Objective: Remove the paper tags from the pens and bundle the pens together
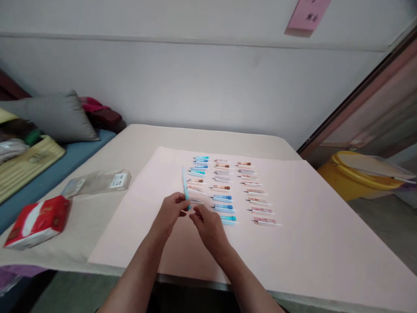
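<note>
My left hand (172, 211) is closed with a slim light-blue pen (184, 182) between thumb and fingers, its long end pointing away from me. Right beside the pen's near end is my right hand (210, 224), fingers bent together; what they hold, if anything, is too small to make out. Beyond my hands, several pens lie in three rough columns, each apparently with a thin pale stick alongside. Among them are a blue pen (222, 207), a turquoise pen (228, 218), a brown pen (221, 188) and a pink pen (264, 221). My right hand partly hides the nearest ones.
A pale pink sheet (309, 243) covers much of the table. To the left lie a clear plastic bag (97, 182) and a red tissue pack (39, 221). A grey cushion (58, 117) rests farther left. A yellow bucket (352, 178) stands at the right, and a wall rises behind.
</note>
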Demonstrator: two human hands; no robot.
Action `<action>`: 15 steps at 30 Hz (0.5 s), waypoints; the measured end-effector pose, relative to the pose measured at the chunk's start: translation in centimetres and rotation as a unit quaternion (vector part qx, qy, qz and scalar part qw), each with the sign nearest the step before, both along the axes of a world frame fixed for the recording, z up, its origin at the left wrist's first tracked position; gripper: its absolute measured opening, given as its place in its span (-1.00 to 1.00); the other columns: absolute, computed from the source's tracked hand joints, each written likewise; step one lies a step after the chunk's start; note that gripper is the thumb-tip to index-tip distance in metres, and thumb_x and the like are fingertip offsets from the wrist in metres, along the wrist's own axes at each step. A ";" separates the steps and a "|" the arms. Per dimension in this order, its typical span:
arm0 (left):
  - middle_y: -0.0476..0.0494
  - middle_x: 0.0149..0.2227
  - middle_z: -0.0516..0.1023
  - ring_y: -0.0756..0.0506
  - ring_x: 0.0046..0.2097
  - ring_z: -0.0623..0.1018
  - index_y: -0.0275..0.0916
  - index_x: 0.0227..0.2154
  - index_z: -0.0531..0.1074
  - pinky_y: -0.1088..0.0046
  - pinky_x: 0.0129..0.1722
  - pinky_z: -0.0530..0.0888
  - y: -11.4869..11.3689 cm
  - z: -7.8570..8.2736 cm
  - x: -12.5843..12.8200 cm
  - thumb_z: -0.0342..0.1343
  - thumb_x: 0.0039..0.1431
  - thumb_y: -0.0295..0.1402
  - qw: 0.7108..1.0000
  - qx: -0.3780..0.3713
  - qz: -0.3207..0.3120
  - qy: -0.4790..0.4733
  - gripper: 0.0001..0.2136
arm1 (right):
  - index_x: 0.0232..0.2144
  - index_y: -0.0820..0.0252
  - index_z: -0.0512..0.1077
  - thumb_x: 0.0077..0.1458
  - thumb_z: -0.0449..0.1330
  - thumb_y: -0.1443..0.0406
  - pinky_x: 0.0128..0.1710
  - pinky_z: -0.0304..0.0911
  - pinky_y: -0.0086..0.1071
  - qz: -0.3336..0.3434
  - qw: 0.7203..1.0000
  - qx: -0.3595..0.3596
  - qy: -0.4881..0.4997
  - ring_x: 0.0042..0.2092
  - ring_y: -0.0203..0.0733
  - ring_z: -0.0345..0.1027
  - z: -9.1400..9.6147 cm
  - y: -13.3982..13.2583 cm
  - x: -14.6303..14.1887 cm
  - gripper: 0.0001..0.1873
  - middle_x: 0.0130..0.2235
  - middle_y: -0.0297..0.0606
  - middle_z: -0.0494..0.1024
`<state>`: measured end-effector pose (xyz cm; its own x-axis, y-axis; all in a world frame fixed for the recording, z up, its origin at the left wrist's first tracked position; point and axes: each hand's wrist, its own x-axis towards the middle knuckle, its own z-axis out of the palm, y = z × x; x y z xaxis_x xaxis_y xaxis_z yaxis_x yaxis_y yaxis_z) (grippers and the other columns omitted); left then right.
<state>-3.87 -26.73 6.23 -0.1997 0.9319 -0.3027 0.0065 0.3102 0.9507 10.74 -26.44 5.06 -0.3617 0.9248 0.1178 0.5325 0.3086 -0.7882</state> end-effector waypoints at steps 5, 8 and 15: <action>-0.04 -0.51 0.42 -0.06 -0.39 0.44 -0.23 -0.49 0.38 0.43 -0.39 0.35 1.3 -0.7 -5.9 0.05 -0.05 -0.29 0.950 -0.011 0.062 0.307 -0.88 | -0.29 0.18 0.43 0.09 0.08 0.29 -0.38 0.16 -0.45 0.007 1.000 -0.024 -0.015 -0.34 -0.21 0.43 0.0 -0.1 0.2 -0.84 -0.37 -0.25 0.57; -0.19 -0.33 0.52 -0.19 -0.26 0.49 -0.18 -0.36 0.45 0.32 -0.34 0.35 1.6 -1.0 -9.6 -0.05 0.03 -0.35 0.844 -0.145 0.072 0.511 -0.82 | -0.28 0.17 0.43 0.10 0.07 0.28 -0.37 0.16 -0.44 0.018 0.999 -0.028 -0.024 -0.31 -0.19 0.44 0.0 -0.1 0.3 -0.83 -0.35 -0.24 0.58; -0.40 -0.15 0.50 -0.31 -0.13 0.50 -0.28 -0.22 0.46 0.20 -0.29 0.39 0.2 -1.0 -13.1 -0.14 0.08 -0.42 0.768 -0.279 0.105 0.567 -0.69 | -0.33 0.18 0.42 0.10 0.05 0.29 -0.44 0.07 -0.46 0.033 0.997 -0.031 -0.056 -0.39 -0.22 0.38 0.2 -0.2 0.4 -0.85 -0.40 -0.26 0.55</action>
